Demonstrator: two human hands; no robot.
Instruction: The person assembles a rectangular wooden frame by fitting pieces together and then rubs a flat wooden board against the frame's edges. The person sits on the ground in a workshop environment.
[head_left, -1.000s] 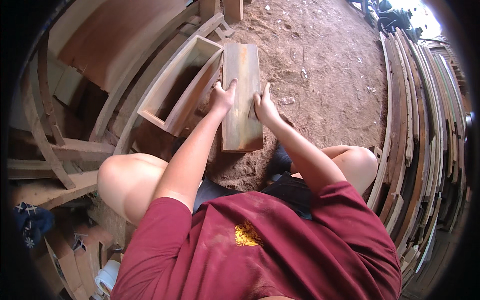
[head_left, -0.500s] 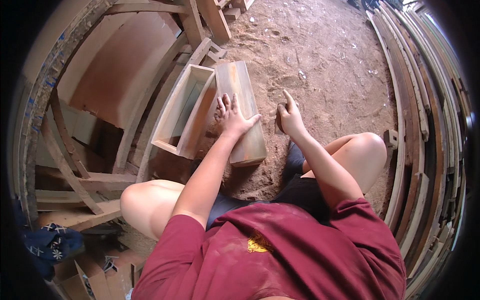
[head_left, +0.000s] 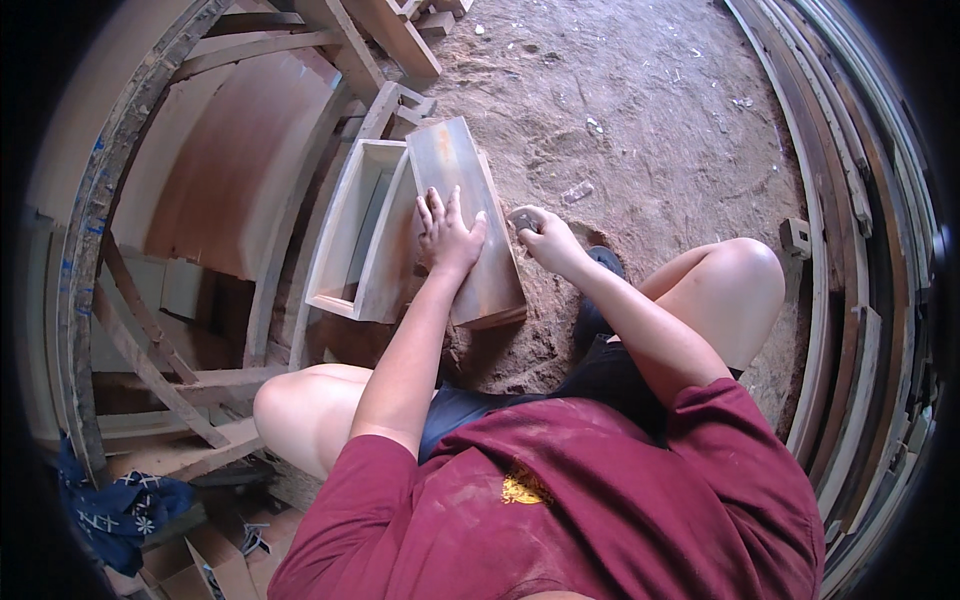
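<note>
- Your left hand is resting spread on the long wooden box beneath, gripping nothing.
- Your right hand is holding a dark block in curled fingers.
- An open box is lying left of your left hand.

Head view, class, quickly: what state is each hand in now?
Left hand: open, laid on the wooden board.
Right hand: closed on a small dark object, kind unclear.

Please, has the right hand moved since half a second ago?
Yes: the right hand has moved left, toward the wooden board, judged against the pale chip on the ground.
</note>
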